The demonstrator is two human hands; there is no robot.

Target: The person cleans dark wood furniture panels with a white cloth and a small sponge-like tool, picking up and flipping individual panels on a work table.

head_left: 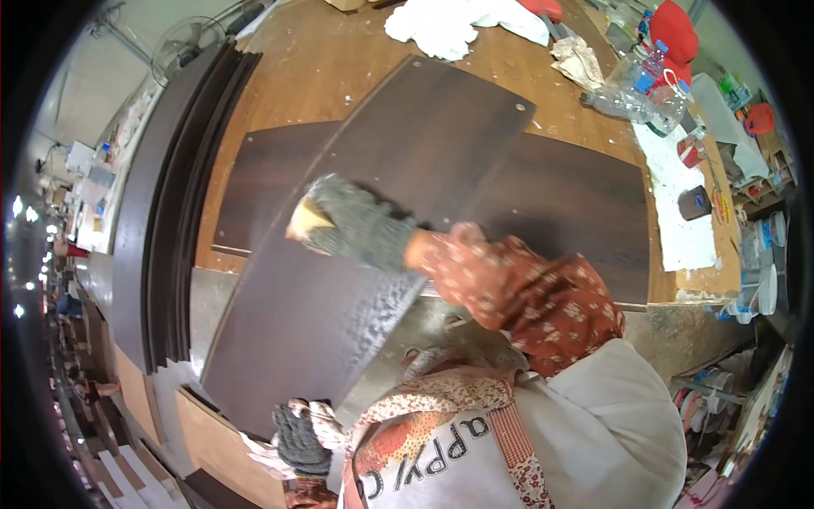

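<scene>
A long dark brown board (407, 140) lies slantwise over another dark brown board (585, 212) on the wooden table. Its near end juts out past the table's edge toward me. My right hand (360, 222), in a grey knitted glove, is closed on a pale yellow pad (310, 219) against the upper board's left edge; whether the pad is sponge or folded cloth is unclear. At the board's near end is my left hand (301, 437), also gloved in grey, with fingers curled around a whitish-pink cloth (326, 424). A glossy, wet-looking patch marks the board between the hands.
Several dark boards (170, 204) stand on edge left of the wooden table (314, 51). White cloths (432, 30) lie at the far side. Plastic bottles (623, 100), a crumpled rag (577, 61) and a small dark container (695, 204) are at the right. A fan (188, 49) stands far left.
</scene>
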